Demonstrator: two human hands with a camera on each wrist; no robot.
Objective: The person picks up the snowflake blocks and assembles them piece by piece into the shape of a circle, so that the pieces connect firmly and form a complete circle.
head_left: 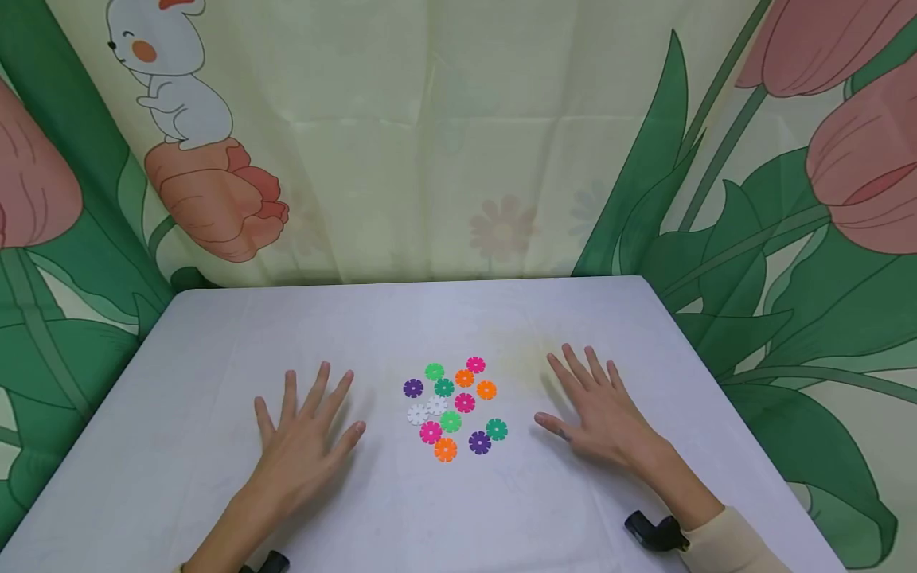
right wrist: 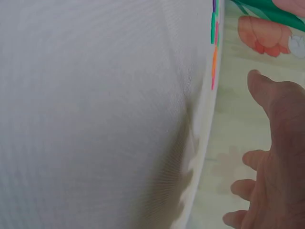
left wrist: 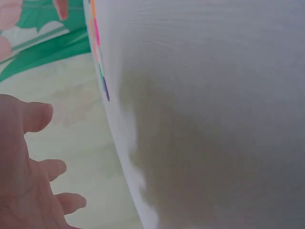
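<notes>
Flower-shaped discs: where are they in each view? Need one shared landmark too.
Head: discs mid-width, below mid-height, between the left hand and right hand.
Left wrist: discs edge-on, a thin coloured strip, upper left.
Right wrist: discs edge-on, a thin strip, upper right.
Shared landmark: the white table.

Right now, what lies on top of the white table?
Variously coloured notched discs lie on it, between the left hand and right hand. Whatever the discs cover cannot be seen.

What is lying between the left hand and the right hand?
Between the left hand and right hand, the head view shows colourful notched discs on the white tablecloth.
</notes>
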